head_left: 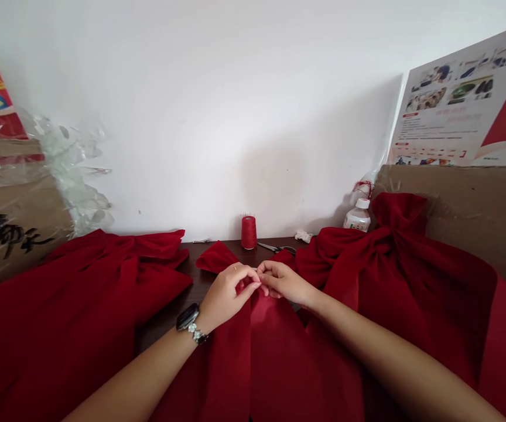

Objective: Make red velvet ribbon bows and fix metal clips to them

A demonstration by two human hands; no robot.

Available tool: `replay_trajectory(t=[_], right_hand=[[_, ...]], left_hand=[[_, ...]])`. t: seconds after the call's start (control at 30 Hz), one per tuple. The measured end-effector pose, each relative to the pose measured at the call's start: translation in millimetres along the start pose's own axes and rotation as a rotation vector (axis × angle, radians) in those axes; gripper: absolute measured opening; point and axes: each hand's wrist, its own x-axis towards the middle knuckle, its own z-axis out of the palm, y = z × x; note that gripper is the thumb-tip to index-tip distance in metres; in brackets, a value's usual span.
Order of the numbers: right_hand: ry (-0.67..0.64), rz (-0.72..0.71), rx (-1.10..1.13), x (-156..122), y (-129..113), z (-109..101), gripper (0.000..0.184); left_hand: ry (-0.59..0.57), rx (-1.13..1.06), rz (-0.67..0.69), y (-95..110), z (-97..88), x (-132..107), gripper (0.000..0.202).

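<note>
Your forearms (147,366) were nearest in the head view. Left hand (229,296) and right hand (288,284) met fingertip to fingertip above the middle red cloth (281,340) on the bench (200,284); each grip was pinched closed, contents not discernible. Knotted red cloth (380,243) flanked it; behind stood the thread spool (248,232), near the scissors (279,249).
</note>
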Motion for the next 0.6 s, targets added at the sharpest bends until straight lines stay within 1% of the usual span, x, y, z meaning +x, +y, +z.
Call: replay_trajectory(t=[0.07, 0.13, 0.2, 0.27, 0.33, 0.43, 0.6], right_hand=[[0.025, -0.063, -0.045, 0, 1, 0, 0.022], [0.074, -0.134, -0.119, -1, 1, 2, 0.021], [0.141, -0.198, -0.195, -2, 0, 5, 0.019], [0.202, -0.257, -0.271, -5, -1, 9, 0.016], [0.24, -0.316, -0.36, -7, -1, 13, 0.013], [0.26, -0.382, -0.49, -12, -2, 16, 0.009], [0.298, -0.398, -0.608, -16, -2, 17, 0.005]], left_hand=[[0.027, -0.223, -0.164, -1, 1.5, 1, 0.011], [0.064, -0.428, -0.295, -2, 3.3, 2, 0.015], [0.105, -0.577, -0.404, -4, 4.9, 2, 0.019], [0.135, -0.674, -0.498, -5, 5.9, 2, 0.022], [0.148, -0.721, -0.545, -4, 6.1, 2, 0.024], [0.149, -0.714, -0.559, -1, 5.3, 1, 0.025], [0.155, -0.726, -0.565, 3, 4.1, 2, 0.027]])
